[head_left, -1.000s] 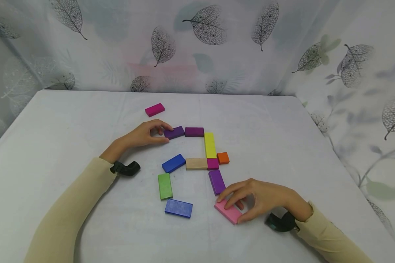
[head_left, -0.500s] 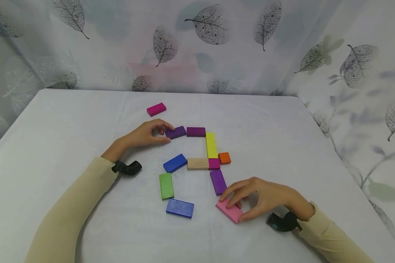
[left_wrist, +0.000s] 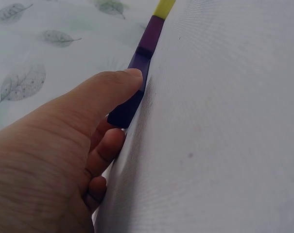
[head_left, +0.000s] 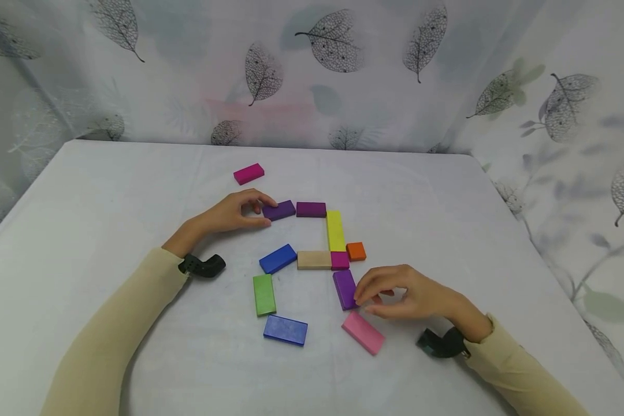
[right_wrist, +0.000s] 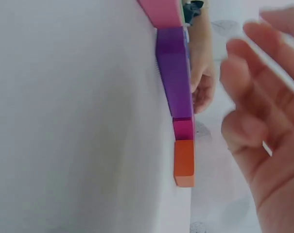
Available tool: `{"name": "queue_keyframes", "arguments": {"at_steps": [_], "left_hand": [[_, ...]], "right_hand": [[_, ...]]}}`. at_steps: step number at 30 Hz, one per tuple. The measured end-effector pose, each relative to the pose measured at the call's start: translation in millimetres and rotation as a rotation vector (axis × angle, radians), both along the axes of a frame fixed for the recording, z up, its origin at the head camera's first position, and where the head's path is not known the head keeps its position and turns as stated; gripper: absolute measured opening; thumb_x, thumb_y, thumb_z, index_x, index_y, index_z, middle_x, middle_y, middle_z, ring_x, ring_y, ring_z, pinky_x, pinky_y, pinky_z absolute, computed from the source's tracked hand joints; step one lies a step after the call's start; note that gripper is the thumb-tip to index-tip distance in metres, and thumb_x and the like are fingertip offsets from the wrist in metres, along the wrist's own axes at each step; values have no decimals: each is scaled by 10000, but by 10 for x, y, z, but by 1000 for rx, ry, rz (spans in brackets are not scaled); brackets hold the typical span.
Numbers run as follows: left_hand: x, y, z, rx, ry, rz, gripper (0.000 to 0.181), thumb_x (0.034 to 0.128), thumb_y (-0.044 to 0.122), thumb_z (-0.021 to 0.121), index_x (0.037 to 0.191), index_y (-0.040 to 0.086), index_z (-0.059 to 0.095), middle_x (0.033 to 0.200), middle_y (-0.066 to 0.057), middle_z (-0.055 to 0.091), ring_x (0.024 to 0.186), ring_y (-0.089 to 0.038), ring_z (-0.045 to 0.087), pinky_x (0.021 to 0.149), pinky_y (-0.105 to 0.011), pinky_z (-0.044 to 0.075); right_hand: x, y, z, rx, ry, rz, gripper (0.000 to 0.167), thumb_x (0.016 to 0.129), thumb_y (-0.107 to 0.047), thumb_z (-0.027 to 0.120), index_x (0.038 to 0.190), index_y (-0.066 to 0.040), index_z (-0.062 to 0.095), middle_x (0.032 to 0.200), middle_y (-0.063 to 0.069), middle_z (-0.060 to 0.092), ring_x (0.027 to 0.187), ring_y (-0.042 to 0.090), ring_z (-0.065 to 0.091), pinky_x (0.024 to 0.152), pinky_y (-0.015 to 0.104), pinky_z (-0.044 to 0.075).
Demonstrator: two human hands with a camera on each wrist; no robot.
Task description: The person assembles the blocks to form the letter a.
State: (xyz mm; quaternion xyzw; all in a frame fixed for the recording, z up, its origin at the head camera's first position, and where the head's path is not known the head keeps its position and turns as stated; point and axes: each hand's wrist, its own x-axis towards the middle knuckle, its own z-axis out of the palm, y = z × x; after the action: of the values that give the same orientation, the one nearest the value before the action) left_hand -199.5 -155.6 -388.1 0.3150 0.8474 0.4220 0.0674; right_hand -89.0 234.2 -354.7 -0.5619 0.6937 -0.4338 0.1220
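In the head view my left hand (head_left: 229, 212) holds the left end of a dark purple block (head_left: 279, 211) between thumb and fingers. A plum block (head_left: 311, 210) lies just right of it. My right hand (head_left: 408, 293) hovers with relaxed fingers beside a bright purple block (head_left: 345, 290) and holds nothing. Below that hand lies a pink block (head_left: 363, 333). The right wrist view shows these fingers blurred and apart from the bright purple block (right_wrist: 175, 73). Yellow (head_left: 335, 231), magenta (head_left: 340, 260), tan (head_left: 314, 260) and orange (head_left: 356, 251) blocks lie in the middle.
On the left side of the arrangement are a blue block (head_left: 278, 259), a green block (head_left: 264, 294) and another blue block (head_left: 285, 330). A separate hot-pink block (head_left: 249, 174) lies farther back on the white table (head_left: 421, 196). A leaf-print curtain (head_left: 187, 69) hangs behind.
My right hand has let go of the pink block and risen away from it toward the bright purple block. My left hand stays on the dark purple block.
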Motion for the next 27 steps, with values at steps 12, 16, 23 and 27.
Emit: {"name": "queue_keyframes", "arguments": {"at_steps": [12, 16, 23, 27], "left_hand": [[13, 12, 10, -6, -9, 3, 435, 835, 120, 776, 1239, 58, 629, 1193, -84, 634, 977, -221, 543, 869, -357, 423], [16, 8, 9, -2, -9, 0, 430, 835, 118, 776, 1235, 54, 630, 1191, -87, 636, 977, -223, 543, 871, -356, 423], [15, 4, 14, 6, -7, -6, 423, 835, 113, 774, 1230, 52, 633, 1184, -87, 639, 974, -222, 543, 864, -347, 418], [13, 6, 8, 8, -8, -9, 424, 836, 111, 773, 1231, 51, 632, 1195, -90, 638, 975, -223, 545, 868, -352, 420]], "right_hand": [[-97, -17, 38, 18, -5, -187, 250, 799, 136, 680, 1004, -3, 714, 948, 82, 685, 732, 86, 533, 543, 196, 426], [-125, -36, 41, 17, 8, -201, 245, 806, 128, 683, 1007, -8, 710, 958, 79, 678, 760, 93, 543, 558, 217, 446], [-177, -65, 7, 6, 80, -288, 248, 831, 100, 682, 1036, -37, 711, 968, 47, 678, 808, 97, 536, 601, 235, 457], [-219, -76, -8, 2, 124, -364, 250, 834, 85, 686, 1031, -66, 715, 990, 48, 692, 858, 114, 547, 618, 233, 453]]}}
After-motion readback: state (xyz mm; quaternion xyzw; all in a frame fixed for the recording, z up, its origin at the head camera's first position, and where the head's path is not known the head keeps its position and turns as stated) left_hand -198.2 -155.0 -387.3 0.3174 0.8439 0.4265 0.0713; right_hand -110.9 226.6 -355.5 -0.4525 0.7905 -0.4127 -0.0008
